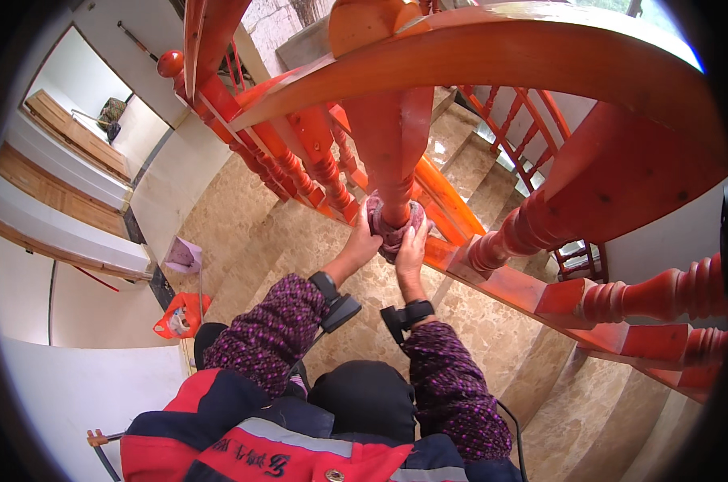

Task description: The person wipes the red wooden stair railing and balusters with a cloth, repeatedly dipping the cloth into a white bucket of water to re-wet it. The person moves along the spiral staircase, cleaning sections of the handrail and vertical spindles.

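Observation:
A mauve cloth (393,242) is wrapped around the lower part of a red turned wooden baluster (394,150). My left hand (364,238) grips the cloth on the left side of the post. From the right side, my right hand (411,250) presses and holds the same cloth, fingers pointing up along it. Part of the baluster's base is hidden behind the cloth and hands. Above runs the curved wooden handrail (490,54), which the baluster meets at its top.
More red balusters (508,241) line the bottom rail (556,301) at the right. Marble-patterned stairs (538,367) descend at lower right. On the left stand a lilac dustpan (184,258) and a red plastic bag (182,316) with contents, beside the wall. Wooden doors (56,187) lie further left.

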The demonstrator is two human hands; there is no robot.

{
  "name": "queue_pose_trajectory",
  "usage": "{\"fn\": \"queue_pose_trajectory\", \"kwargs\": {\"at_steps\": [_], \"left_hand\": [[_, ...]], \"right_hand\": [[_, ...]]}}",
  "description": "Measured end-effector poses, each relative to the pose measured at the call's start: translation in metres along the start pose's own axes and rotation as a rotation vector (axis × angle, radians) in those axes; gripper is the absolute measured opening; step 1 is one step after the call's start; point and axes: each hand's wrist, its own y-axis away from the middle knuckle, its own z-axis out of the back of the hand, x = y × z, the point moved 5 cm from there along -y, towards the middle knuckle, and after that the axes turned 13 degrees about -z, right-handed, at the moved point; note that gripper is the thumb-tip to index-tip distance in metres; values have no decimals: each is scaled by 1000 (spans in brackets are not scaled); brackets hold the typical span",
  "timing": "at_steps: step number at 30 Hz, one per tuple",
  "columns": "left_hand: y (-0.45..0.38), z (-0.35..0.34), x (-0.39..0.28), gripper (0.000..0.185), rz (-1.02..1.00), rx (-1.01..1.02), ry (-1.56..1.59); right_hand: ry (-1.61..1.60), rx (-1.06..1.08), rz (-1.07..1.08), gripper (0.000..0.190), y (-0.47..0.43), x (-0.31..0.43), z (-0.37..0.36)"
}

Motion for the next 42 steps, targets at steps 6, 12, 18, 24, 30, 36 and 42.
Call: {"fn": "queue_pose_trajectory", "kwargs": {"at_steps": [6, 12, 18, 24, 30, 36, 42], "left_hand": [[52, 5, 47, 75, 159, 34, -21], [140, -16, 36, 65, 621, 131, 701], [134, -33, 15, 43, 444, 110, 762], [114, -74, 47, 30, 581, 1, 638], [117, -67, 77, 32, 567, 38, 481], [120, -59, 68, 38, 512, 133, 636], [97, -54, 75, 36, 490, 112, 485]], "right_hand": [[8, -30, -122, 53, 44, -41, -7], [-347, 249, -556, 58, 77, -35, 33], [-304, 115, -25, 63, 22, 68, 43], [879, -207, 148, 54, -41, 32, 32], [1206, 395, -179, 64, -58, -13, 17], [1376, 105, -19, 49, -44, -11, 16], [883, -109, 64, 26, -76, -27, 10]]}}
